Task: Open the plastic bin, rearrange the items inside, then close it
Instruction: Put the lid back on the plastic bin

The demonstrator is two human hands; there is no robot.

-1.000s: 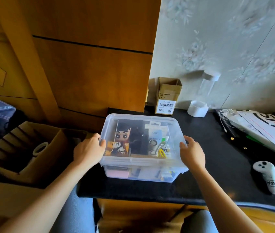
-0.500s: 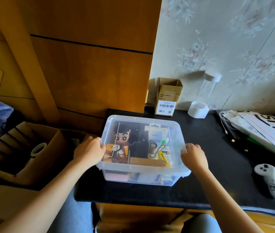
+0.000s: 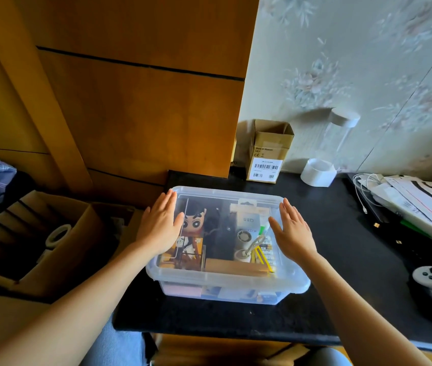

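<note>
The plastic bin (image 3: pixel 226 247) sits at the near left of the black bench (image 3: pixel 341 260), its lid (image 3: pixel 225 204) on. The left hand (image 3: pixel 160 228) and right hand (image 3: pixel 292 232) lie flat on the lid's two sides, fingers straight, each grip released. Uneven pressing could skid the smooth, clear, round-cornered bin toward the near edge, or leave one side of the thin, flexible lid unseated. Inside show a glossy big-headed figurine (image 3: pixel 195 220), carded packets and a cardboard tube (image 3: pixel 236 266).

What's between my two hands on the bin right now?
In the head view, only the bin's clear lid lies between the left hand and right hand; a figurine shows through it.
</note>
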